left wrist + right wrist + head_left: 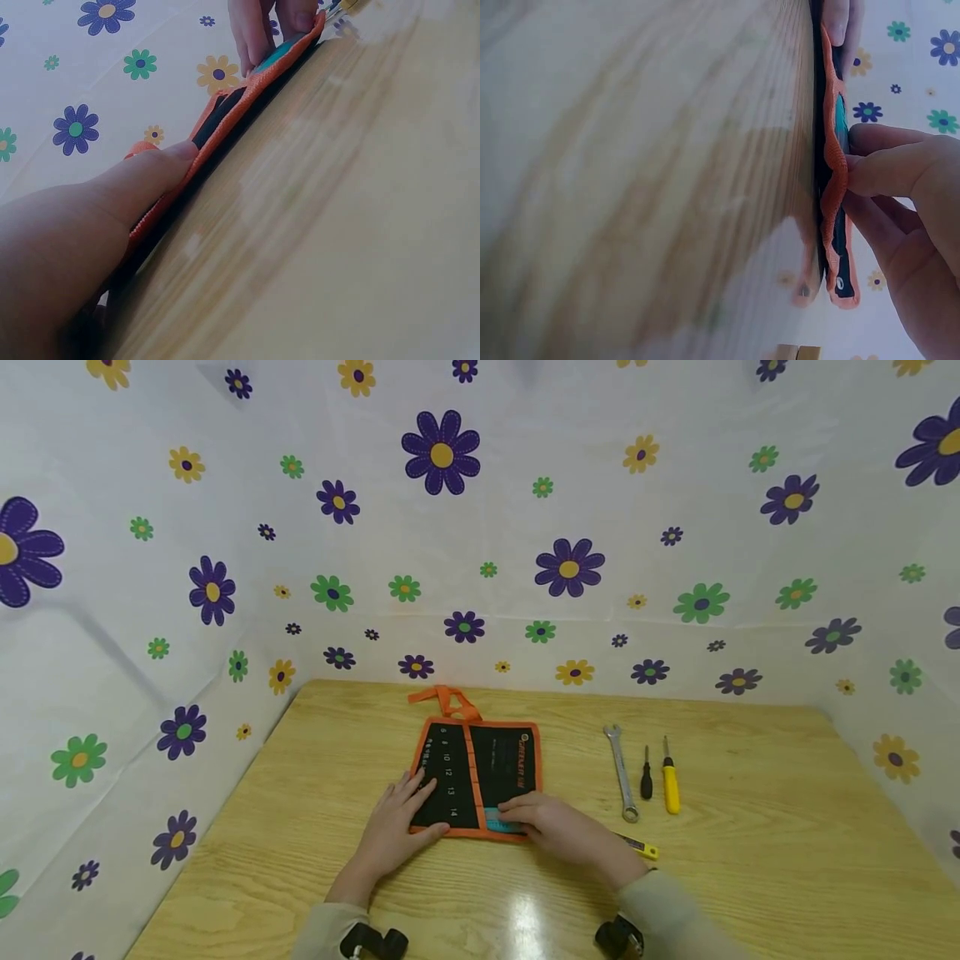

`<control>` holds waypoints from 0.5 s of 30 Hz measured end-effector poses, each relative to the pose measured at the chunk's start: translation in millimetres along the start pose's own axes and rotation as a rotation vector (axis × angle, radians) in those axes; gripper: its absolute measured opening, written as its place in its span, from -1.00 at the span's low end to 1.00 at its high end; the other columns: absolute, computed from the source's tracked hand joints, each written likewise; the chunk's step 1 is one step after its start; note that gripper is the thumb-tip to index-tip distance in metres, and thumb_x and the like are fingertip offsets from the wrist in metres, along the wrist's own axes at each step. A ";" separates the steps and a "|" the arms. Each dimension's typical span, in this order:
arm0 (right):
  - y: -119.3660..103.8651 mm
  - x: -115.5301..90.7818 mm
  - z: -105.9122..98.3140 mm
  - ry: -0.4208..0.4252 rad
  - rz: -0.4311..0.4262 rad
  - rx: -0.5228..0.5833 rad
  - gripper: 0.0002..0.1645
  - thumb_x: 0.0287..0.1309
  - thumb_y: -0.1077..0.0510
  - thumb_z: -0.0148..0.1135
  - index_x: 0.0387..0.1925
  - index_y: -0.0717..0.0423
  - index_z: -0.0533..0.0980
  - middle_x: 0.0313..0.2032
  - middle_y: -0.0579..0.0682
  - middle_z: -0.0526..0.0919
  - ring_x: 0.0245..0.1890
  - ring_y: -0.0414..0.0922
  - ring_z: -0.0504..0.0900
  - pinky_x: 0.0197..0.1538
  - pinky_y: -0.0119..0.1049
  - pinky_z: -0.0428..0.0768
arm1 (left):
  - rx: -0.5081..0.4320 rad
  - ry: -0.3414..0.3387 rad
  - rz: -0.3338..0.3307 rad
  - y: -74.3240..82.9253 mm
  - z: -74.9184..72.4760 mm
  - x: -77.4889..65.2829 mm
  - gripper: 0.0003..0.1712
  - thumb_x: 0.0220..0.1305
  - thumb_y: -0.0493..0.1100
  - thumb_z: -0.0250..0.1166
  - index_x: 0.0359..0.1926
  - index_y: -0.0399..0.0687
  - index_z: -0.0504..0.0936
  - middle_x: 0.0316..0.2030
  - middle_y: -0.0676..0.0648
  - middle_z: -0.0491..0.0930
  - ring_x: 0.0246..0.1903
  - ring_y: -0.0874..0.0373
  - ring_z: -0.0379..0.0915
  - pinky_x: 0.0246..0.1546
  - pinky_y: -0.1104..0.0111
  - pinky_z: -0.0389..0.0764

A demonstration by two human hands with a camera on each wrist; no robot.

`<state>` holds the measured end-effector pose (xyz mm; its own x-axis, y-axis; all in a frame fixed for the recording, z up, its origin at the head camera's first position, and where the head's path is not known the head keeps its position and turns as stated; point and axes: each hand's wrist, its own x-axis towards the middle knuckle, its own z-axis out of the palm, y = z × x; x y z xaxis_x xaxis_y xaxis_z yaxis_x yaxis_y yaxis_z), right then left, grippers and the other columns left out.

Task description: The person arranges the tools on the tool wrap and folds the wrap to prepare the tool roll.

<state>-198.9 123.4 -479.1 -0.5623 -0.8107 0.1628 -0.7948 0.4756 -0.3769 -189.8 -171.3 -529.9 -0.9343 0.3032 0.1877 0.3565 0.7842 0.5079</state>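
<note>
A black tool pouch (444,760) with orange trim and printed sizes lies unfolded on the table. Against its left part rests my left hand (392,831), fingers spread and thumb (176,154) along the near orange edge. At the lower right of the pouch, my right hand (558,827) pinches a flat teal thing (495,820) that lies against the fabric, partly covered by the fingers. Close up in the right wrist view, the thumb and fingers (889,169) meet at the orange edge beside the teal strip (841,116).
Right of the pouch lie a combination wrench (621,772), a small black screwdriver (647,781) and a yellow screwdriver (671,785). A yellow-and-black tool (639,846) shows partly behind the right wrist. An orange strap (447,700) extends from the pouch's far edge. Flowered cloth (495,527) surrounds the table.
</note>
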 end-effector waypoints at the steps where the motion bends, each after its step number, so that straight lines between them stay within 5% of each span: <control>1: -0.6 1.1 0.5 -0.004 0.004 -0.002 -0.61 0.18 0.42 0.21 0.05 0.22 0.58 0.11 0.09 0.55 0.10 0.01 0.52 0.09 -0.26 0.53 | 0.000 0.001 -0.002 0.2 -0.2 -0.1 -0.07 0.14 0.38 0.22 0.41 0.03 0.28 0.42 -0.13 0.12 0.42 -0.13 -0.14 0.37 -0.03 -0.08; 15: -1.1 -3.8 -4.9 -0.006 0.081 0.053 -0.61 0.22 0.40 0.17 0.09 0.19 0.56 0.15 0.09 0.51 0.14 0.03 0.48 0.10 -0.18 0.52 | -0.020 0.021 0.009 -0.6 -0.3 -1.4 -0.08 0.14 0.36 0.24 0.40 -0.01 0.31 0.41 -0.15 0.14 0.42 -0.15 -0.12 0.35 -0.07 -0.05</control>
<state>-197.0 127.7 -474.8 -0.6225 -0.7726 0.1246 -0.7337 0.5208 -0.4363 -188.8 -172.3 -530.3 -0.9309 0.2988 0.2100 0.3652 0.7706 0.5223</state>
